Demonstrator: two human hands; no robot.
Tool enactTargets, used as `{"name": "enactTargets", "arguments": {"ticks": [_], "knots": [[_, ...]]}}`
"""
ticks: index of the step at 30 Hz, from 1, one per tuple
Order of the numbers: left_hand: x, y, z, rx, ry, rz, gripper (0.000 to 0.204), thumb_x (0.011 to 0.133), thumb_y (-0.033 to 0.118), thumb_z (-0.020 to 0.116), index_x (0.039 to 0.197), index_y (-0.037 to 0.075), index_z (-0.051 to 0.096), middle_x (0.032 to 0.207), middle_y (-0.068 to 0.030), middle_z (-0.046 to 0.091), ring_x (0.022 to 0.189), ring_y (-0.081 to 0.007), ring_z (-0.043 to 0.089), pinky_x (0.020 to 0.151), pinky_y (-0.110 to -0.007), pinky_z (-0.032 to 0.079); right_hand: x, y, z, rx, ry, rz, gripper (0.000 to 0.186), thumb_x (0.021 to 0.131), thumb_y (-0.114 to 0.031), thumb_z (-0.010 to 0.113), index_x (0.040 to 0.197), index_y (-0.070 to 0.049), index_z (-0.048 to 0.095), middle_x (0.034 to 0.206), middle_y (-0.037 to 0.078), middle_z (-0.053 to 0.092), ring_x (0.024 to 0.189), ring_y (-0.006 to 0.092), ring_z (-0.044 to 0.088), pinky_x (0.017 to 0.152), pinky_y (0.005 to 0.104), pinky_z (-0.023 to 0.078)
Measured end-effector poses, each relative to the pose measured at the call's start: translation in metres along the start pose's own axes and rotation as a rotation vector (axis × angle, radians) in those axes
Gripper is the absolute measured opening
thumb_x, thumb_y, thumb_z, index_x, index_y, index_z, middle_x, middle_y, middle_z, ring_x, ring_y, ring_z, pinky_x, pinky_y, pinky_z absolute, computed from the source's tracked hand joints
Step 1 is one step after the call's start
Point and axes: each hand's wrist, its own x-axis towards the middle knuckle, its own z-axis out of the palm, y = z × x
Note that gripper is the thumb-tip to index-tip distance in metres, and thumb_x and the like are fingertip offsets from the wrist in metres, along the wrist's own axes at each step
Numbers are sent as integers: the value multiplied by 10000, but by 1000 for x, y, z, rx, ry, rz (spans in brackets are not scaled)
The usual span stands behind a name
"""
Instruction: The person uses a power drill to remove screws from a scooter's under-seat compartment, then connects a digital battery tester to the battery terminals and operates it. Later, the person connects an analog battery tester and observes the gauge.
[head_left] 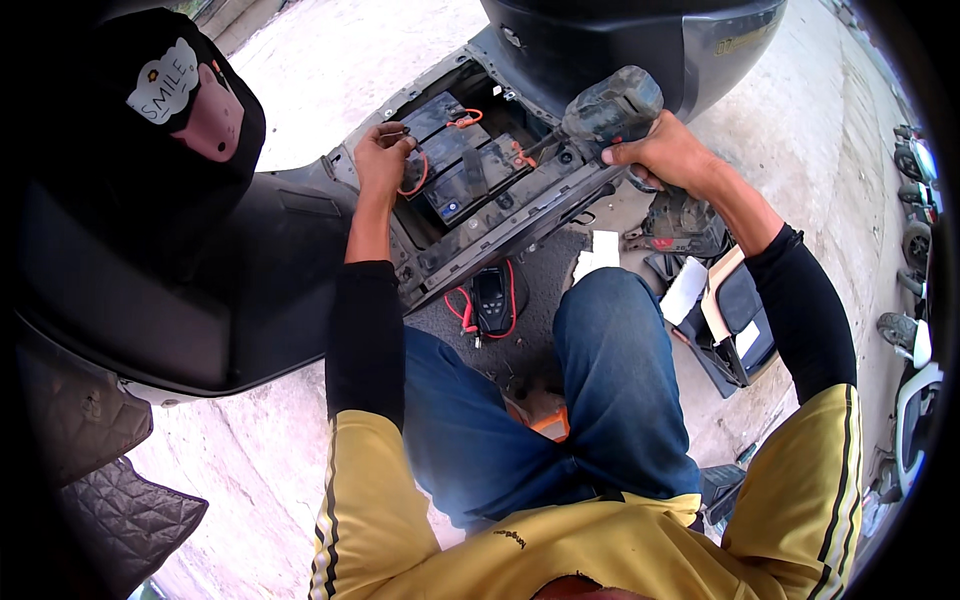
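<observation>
An open scooter floorboard compartment [438, 255] holds several dark batteries [462, 204] joined by orange-red wires [418, 180]. My left hand [383, 160] is closed in a pinch at the left end of the batteries, on a small dark piece beside a red wire, too small to tell exactly. My right hand [662, 150] grips a dusty cordless power driver [612, 100], held horizontal with its nose pointing down-left over the right end of the batteries, near an orange wire connector [522, 155]. The driver's tip is hard to make out against the dark batteries.
A multimeter [489, 303] with red leads lies below the compartment. Dark panels [705, 355], white pieces [600, 250] and a dark tool case [680, 220] lie right of it. The scooter's seat [180, 290] is at left, its black front body [640, 40] above; parked vehicles [915, 330] line the right edge.
</observation>
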Motion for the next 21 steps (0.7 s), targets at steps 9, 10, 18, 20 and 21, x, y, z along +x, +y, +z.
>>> {"name": "enactTargets", "arguments": {"ticks": [9,10,18,20,21], "knots": [[-13,0,14,271,-313,64,342,870,-4,762,1209,-21,720,987,-92,774,842,-139,675,699,-278,514,-7,-14,2,-48,-28,-2,279,844,-203,858,787,27,711,599,34,581,471,115,536,423,281,420],[-13,-2,14,290,-325,88,333,869,-3,765,1199,-20,726,995,-96,774,845,-145,675,712,-286,517,-7,-15,2,-45,-24,-7,279,844,-201,856,777,26,709,596,35,581,470,116,536,423,282,419],[-29,23,36,456,-245,509,275,877,20,755,1151,42,764,1098,-81,769,983,-230,680,870,-355,532,-7,-16,3,-42,7,-25,306,840,-201,852,718,29,691,579,46,584,460,127,534,424,295,416],[-47,35,55,583,-268,660,336,860,63,769,1194,100,759,1214,-98,736,1167,-335,614,993,-411,498,-8,-16,1,-50,21,-11,311,838,-201,854,714,30,688,579,48,585,456,130,535,423,297,417],[-54,40,66,613,-288,692,356,861,71,769,1215,107,750,1233,-97,726,1180,-346,602,1003,-423,492,-9,-18,0,-57,28,-8,314,837,-202,855,711,31,686,579,49,585,454,131,535,422,298,417]]}}
